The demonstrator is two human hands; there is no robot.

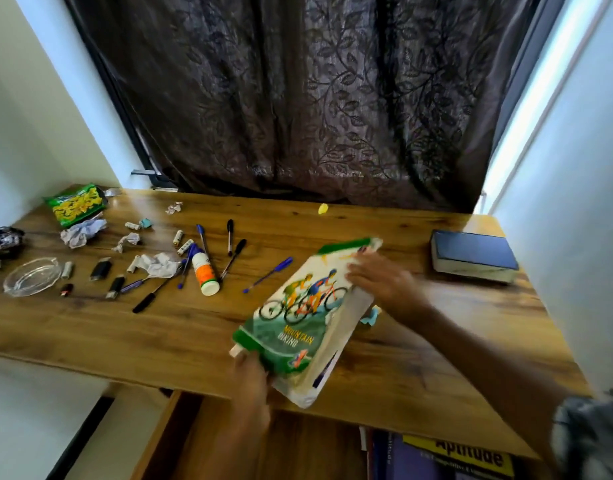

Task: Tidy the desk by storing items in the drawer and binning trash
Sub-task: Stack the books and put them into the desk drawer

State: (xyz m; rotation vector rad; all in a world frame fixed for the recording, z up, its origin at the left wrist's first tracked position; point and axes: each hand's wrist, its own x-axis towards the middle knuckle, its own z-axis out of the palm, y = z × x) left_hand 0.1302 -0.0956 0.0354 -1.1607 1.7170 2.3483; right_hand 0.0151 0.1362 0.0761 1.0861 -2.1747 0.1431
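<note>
Head view: book [300,317] between both hands [374,282].

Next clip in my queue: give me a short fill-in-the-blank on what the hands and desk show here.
1. Both hands, left hand and right hand, hold a book titled "Mountain ____".
2. The cover of that book pictures two ____.
3. The dark blue book lies on the desk to the person's ____.
4. The glass ashtray sits near the desk's ____ end.

Missing words: Biking; cyclists; right; left

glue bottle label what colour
Orange, on the white glue bottle, seen in the head view.
</note>
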